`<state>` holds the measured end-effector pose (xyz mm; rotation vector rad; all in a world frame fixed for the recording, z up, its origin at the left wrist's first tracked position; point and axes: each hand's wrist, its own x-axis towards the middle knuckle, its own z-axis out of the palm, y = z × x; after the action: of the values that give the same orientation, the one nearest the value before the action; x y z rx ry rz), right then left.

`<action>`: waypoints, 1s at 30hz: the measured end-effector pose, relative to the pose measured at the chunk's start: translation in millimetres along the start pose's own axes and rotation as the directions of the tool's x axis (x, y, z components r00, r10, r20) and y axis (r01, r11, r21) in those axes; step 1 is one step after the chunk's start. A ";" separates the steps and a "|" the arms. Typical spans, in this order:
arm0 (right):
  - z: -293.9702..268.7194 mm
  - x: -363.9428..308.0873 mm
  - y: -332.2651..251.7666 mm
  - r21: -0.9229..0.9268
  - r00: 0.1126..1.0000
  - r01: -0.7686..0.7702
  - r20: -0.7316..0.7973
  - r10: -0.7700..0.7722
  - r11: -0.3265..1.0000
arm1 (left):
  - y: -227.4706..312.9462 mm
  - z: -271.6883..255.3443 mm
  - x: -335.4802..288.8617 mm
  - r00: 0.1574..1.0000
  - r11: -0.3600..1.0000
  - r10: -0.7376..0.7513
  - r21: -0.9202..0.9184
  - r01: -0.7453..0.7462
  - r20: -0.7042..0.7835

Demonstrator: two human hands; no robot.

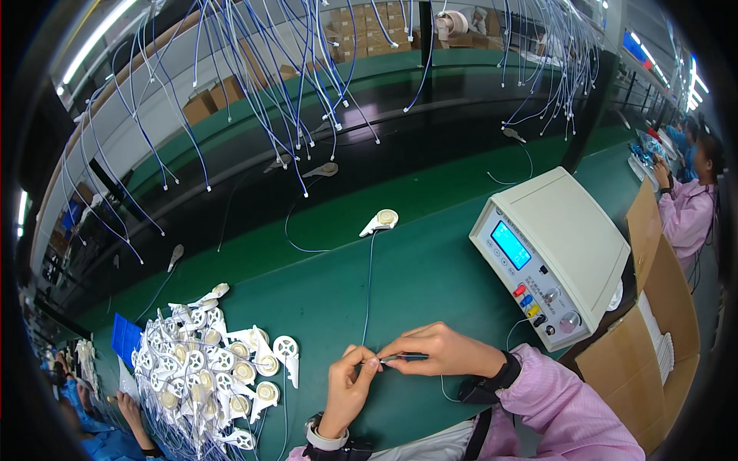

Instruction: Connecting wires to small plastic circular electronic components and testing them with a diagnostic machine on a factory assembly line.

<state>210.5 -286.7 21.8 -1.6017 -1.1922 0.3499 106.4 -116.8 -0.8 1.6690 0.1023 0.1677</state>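
Note:
Beyond my hands lies a white plastic part with a round cream wheel (382, 220), near the far edge of the green bench. Its thin grey-blue cable (370, 288) runs straight down into my left hand (347, 388), whose thumb and finger pinch the cable's end. My right hand (434, 349) meets it fingertip to fingertip, closed on a thin dark stick-like piece (407, 356). What joins between the fingertips is too small to make out. To the left, a large heap of similar white wheeled parts (196, 369) lies with trailing cables.
A beige tester (553, 253) with a lit blue screen stands right, beside an open cardboard box (626, 376). White and blue cables (284, 84) hang from above. A blue bin (125, 336) sits behind the heap. Co-workers (688, 192) are at right and lower left.

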 end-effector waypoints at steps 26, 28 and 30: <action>16.6 -10.6 -27.1 0.371 0.079 -0.719 0.884 -0.461 0.588 | -27.0 -7.3 17.0 0.871 0.422 -0.412 -0.791 0.442 0.267; 19.6 -11.9 -26.7 0.373 0.083 -0.716 0.885 -0.459 0.590 | -33.2 -8.6 14.2 0.878 0.444 -0.409 -0.786 0.431 0.250; 23.4 -12.7 -25.9 0.378 0.098 -0.713 0.888 -0.450 0.591 | -33.5 -8.5 8.5 0.882 0.464 -0.402 -0.776 0.427 0.245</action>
<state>174.4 -285.5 30.4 -0.3415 -1.3795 2.1877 114.4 -103.5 -32.8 0.6505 0.3586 -0.1791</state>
